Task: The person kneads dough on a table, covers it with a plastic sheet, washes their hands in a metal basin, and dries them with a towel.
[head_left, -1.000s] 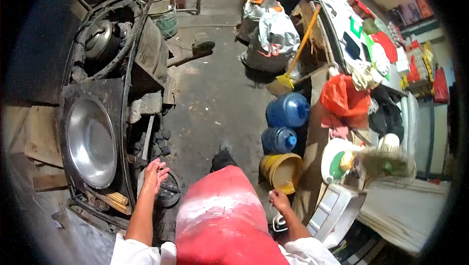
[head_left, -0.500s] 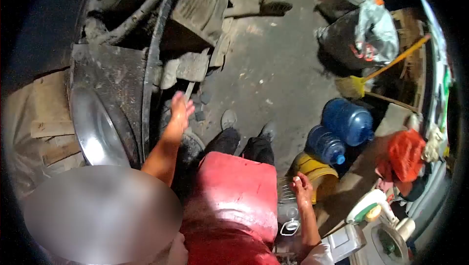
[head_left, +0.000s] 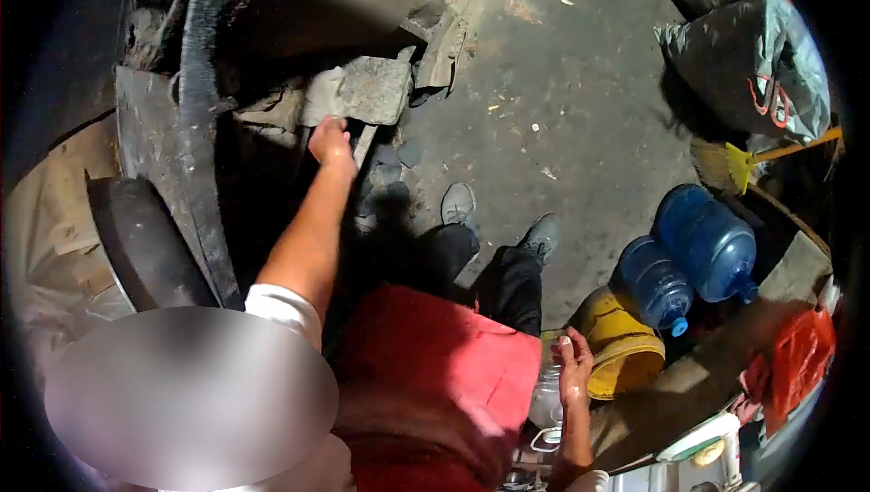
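A grey block [head_left: 376,91] lies just beyond the left hand [head_left: 333,141], whose grip cannot be told; the right hand [head_left: 575,367] hangs, fingers apart.

The grey floor [head_left: 598,102] is flecked with small pale scraps and lit unevenly, its middle washed with cool light. On the left, the room is bordered by a grimy dark surface [head_left: 149,134], edged with a long, rough strip [head_left: 201,130]. Brown sheeting [head_left: 45,229] is seen beyond it. The right side is bounded by a partly shadowed ledge [head_left: 707,383].
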`<action>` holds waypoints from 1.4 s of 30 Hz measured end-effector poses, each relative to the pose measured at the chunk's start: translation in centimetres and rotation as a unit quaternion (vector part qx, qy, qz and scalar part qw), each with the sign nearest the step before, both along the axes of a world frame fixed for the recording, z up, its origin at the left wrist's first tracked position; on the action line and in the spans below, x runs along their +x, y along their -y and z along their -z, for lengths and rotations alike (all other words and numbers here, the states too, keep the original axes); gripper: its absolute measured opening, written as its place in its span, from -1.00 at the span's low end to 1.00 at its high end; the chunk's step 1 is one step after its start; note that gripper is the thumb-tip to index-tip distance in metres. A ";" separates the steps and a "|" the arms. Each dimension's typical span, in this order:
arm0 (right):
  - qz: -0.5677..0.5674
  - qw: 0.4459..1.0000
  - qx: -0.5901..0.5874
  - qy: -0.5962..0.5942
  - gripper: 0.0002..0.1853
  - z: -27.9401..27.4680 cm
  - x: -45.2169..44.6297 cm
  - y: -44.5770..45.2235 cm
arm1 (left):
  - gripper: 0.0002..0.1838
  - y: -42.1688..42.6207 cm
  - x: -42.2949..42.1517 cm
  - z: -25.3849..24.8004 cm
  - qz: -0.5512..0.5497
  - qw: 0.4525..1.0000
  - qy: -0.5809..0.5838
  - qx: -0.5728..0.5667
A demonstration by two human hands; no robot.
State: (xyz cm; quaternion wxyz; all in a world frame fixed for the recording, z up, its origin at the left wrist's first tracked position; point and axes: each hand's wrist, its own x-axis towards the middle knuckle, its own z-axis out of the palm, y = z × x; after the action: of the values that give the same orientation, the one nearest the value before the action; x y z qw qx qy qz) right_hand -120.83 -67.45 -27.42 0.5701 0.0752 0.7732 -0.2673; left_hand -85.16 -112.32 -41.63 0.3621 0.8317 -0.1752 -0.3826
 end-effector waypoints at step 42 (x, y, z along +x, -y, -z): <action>-0.049 0.910 -0.286 0.297 -0.53 -26.4 -5.8 18.0 | -0.35 -26.9 -11.8 -36.3 0.334 0.899 -0.269 0.090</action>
State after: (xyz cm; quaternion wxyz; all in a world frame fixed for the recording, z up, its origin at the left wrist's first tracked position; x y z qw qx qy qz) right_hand -126.62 -85.41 -1.00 0.7832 -0.0529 0.4612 -0.4136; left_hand -96.97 -85.45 -5.34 0.1699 0.6190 -0.3036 -0.7041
